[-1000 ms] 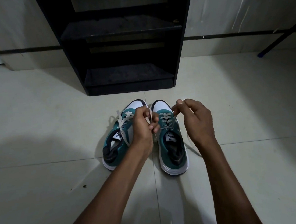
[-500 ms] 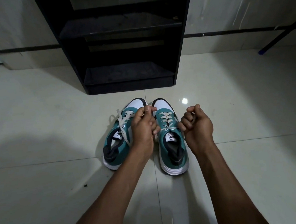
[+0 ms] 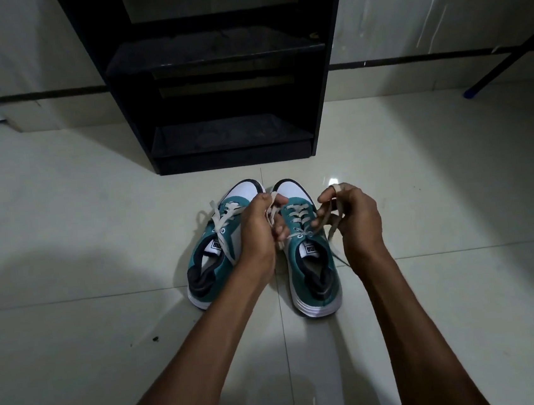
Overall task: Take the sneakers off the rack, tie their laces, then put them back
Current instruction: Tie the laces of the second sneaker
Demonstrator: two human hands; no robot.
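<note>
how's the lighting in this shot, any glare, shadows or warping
Head view: dim overall, the rack nearly black inside; a small glare spot on the floor tile beyond the right hand; a broad soft shadow on the tiles left of the left sneaker; wide-angle bending shows in the wall's dark stripe; laces and hands stay sharp.

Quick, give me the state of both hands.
Left hand: closed, holding one lace end of the right sneaker.
Right hand: closed, holding the other lace end.
</note>
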